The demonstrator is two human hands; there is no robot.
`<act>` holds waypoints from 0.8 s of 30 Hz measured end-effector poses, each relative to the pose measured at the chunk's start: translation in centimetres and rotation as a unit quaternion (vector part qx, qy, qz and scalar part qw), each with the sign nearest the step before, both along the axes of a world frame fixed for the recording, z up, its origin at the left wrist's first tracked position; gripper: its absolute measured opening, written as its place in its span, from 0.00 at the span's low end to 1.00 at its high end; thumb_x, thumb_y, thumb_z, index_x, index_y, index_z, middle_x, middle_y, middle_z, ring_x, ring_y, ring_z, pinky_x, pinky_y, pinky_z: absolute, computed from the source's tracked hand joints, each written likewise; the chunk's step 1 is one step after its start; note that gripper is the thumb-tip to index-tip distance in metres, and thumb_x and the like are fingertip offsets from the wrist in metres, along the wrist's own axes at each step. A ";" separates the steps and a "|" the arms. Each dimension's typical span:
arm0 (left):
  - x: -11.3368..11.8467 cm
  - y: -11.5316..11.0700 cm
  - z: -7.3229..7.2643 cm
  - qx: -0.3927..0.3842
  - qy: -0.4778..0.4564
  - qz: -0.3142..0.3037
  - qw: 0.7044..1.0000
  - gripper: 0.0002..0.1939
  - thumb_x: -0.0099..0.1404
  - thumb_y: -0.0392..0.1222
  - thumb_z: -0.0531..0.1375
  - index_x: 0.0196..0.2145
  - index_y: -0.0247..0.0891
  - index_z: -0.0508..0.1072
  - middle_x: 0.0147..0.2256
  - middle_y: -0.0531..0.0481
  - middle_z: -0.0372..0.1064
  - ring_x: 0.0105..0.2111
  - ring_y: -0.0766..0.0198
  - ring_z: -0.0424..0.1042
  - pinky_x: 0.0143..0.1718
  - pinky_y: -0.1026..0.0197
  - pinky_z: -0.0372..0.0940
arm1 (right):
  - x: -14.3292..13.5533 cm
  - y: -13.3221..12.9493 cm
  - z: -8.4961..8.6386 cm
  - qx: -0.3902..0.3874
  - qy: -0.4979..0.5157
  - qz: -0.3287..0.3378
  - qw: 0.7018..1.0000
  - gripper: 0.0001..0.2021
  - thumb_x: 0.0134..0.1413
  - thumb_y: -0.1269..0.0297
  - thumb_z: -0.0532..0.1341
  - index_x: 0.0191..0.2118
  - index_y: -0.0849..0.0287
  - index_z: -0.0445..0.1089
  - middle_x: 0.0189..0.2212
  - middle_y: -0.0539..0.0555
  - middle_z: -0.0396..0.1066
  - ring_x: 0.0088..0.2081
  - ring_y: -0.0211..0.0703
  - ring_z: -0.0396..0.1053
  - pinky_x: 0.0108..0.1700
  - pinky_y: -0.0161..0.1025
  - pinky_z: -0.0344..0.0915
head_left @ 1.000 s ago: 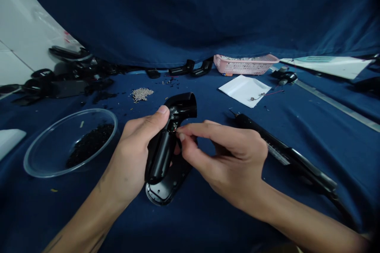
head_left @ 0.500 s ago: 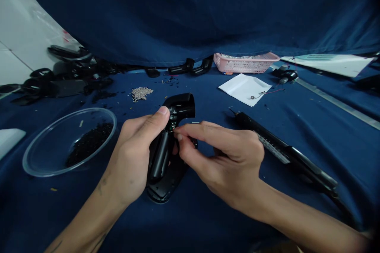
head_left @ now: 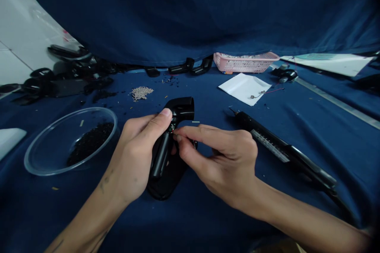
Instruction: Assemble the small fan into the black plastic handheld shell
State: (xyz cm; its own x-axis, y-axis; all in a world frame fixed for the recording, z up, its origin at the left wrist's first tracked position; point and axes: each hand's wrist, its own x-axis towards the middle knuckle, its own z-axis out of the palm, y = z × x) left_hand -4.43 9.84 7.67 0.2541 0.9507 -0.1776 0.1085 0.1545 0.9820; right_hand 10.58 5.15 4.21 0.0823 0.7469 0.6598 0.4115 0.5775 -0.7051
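My left hand [head_left: 135, 154] is closed round a black bent plastic housing [head_left: 162, 156], its thumb pressed near the bend. The housing's wide open end [head_left: 185, 107] points right. In a gap below the bend sits a small green circuit board [head_left: 171, 127] with a tiny reddish spot beside it. At that board, my right hand [head_left: 221, 154] pinches with thumb and forefinger; whatever lies between the tips is too small to make out. Beneath the housing is a flat black part [head_left: 166, 184], partly hidden by both hands.
On the left stands a clear plastic bowl [head_left: 32, 168] of small black pieces. Behind it is a heap of small metallic bits [head_left: 141, 93]. A black pen-like corded tool [head_left: 287, 154] lies right. Farther back are white paper [head_left: 245, 89], a pink basket [head_left: 246, 64] and black housings [head_left: 181, 66].
The housing's bend has dipped slightly toward me, still in my left hand. My right hand has shifted a little left, its pinch staying at the circuit board.
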 end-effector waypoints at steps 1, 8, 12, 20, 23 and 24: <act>0.0 0.0 0.0 -0.002 -0.002 -0.001 1.000 0.24 0.65 0.59 0.64 0.21 0.39 0.69 0.18 0.55 0.62 0.19 0.65 0.63 0.19 0.62 0.59 | 0.0 0.0 0.0 0.003 0.001 0.000 1.000 0.10 0.60 0.79 0.64 0.39 0.59 0.81 0.28 0.49 0.77 0.27 0.37 0.73 0.31 0.35 0.71; 0.1 0.0 -0.1 -0.002 0.008 0.006 1.000 0.24 0.64 0.60 0.64 0.21 0.39 0.70 0.18 0.54 0.63 0.19 0.64 0.63 0.20 0.61 0.60 | 0.0 0.1 -0.3 0.001 0.001 0.005 1.000 0.10 0.60 0.78 0.63 0.40 0.60 0.81 0.28 0.49 0.77 0.26 0.37 0.72 0.29 0.35 0.69; 0.1 -0.2 -0.1 0.001 0.009 0.004 1.000 0.23 0.65 0.58 0.63 0.22 0.39 0.69 0.18 0.54 0.61 0.19 0.65 0.61 0.20 0.62 0.58 | 0.0 0.1 -0.4 0.001 0.002 0.009 1.000 0.10 0.61 0.78 0.63 0.40 0.60 0.81 0.29 0.50 0.77 0.27 0.38 0.72 0.29 0.36 0.69; -0.2 0.1 -0.7 0.011 -0.003 -0.011 1.000 0.23 0.67 0.58 0.62 0.23 0.39 0.70 0.19 0.54 0.63 0.19 0.65 0.64 0.19 0.63 0.60 | 0.1 0.2 -0.3 0.004 -0.006 0.010 1.000 0.10 0.61 0.78 0.63 0.39 0.59 0.81 0.29 0.50 0.78 0.28 0.39 0.73 0.29 0.36 0.68; -0.2 0.2 -1.2 0.022 -0.020 -0.013 0.999 0.24 0.68 0.59 0.62 0.23 0.39 0.69 0.19 0.54 0.62 0.19 0.66 0.63 0.19 0.63 0.59 | 0.1 0.2 -0.4 0.020 -0.023 0.004 1.000 0.10 0.61 0.79 0.62 0.38 0.60 0.80 0.30 0.51 0.78 0.29 0.39 0.73 0.30 0.36 0.69; -0.2 0.2 -1.3 0.028 -0.023 -0.015 0.999 0.23 0.68 0.59 0.62 0.24 0.39 0.69 0.20 0.54 0.62 0.20 0.66 0.62 0.20 0.63 0.59 | 0.1 0.2 -0.4 0.024 -0.030 0.001 0.999 0.10 0.61 0.79 0.62 0.38 0.60 0.80 0.30 0.51 0.78 0.29 0.39 0.74 0.31 0.36 0.69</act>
